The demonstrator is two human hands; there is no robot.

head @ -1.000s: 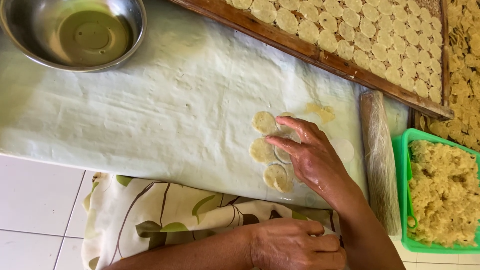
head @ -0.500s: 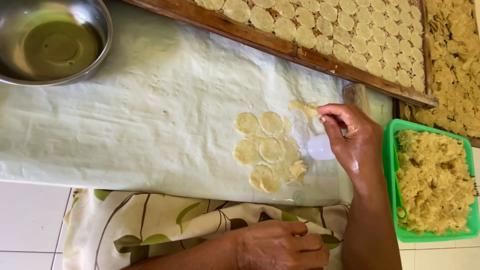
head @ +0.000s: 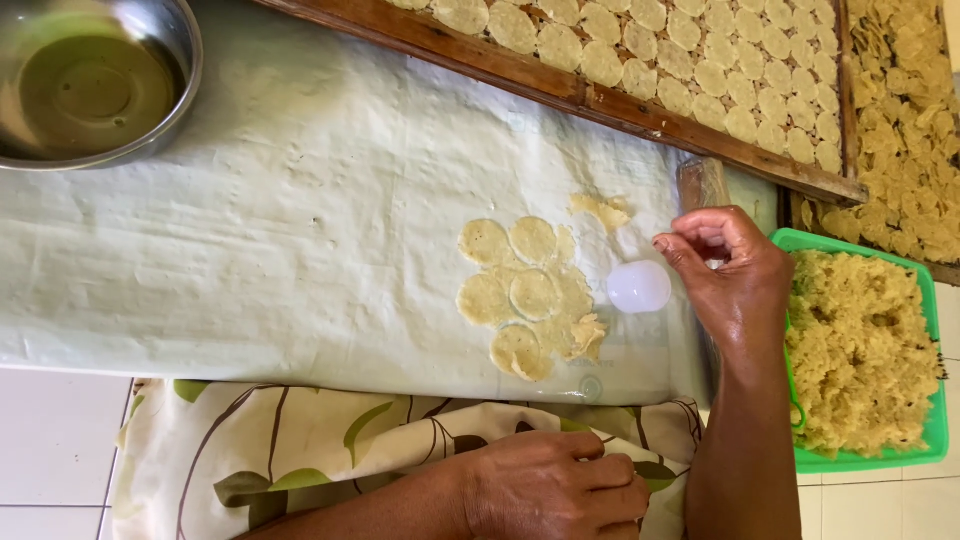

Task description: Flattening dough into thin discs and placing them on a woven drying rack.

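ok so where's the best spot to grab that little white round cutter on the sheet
Probably by the rounded sides of the white cutter, pinched from above with the fingers of the right hand, which is beside it on its right. It sits alone on the plastic sheet, apart from the dough rounds, so its sides are free.
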